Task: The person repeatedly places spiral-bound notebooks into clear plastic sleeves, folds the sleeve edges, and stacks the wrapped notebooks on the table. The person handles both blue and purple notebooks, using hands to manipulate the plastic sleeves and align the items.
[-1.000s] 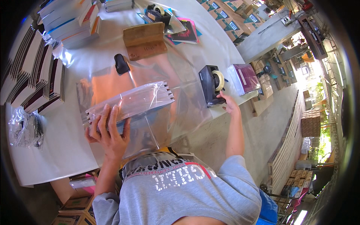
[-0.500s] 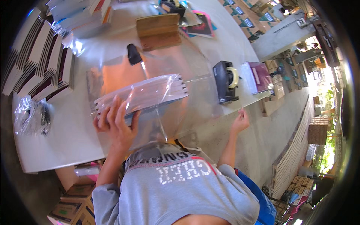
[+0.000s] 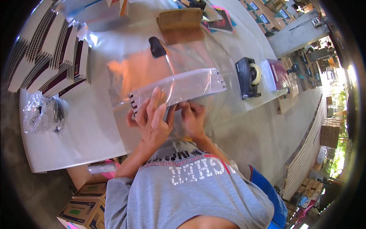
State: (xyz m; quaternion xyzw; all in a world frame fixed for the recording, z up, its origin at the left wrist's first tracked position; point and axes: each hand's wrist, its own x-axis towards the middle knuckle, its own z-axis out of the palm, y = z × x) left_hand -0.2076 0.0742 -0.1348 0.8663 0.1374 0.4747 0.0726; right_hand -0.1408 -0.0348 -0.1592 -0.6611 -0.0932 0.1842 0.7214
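Note:
A bundle of spiral notebooks (image 3: 190, 84) in clear plastic film lies across the table before me. My left hand (image 3: 155, 121) grips its left part, fingers stretched over the upper face and thumb at the near side. At the bundle's near edge, my right hand (image 3: 193, 116) is closed in a pinch beside the left thumb. Whatever is between its fingertips is too small to make out. The black tape dispenser (image 3: 246, 78), with a pale roll of tape (image 3: 256, 74), stands to the right. Behind the bundle, a black-handled tool (image 3: 156, 47) rests on clear film.
Stacks of spiral notebooks (image 3: 53, 57) rise at the left, with crumpled clear plastic (image 3: 42, 114) nearer me. A brown cardboard piece (image 3: 180, 24) stands at the back. Maroon-covered books (image 3: 277, 74) sit past the dispenser at the right table edge. Cartons (image 3: 84, 208) stand below the table.
My right hand has come from beside the tape dispenser to the bundle's near edge, still pinched. My left hand stays on the bundle. The whole view has shifted slightly.

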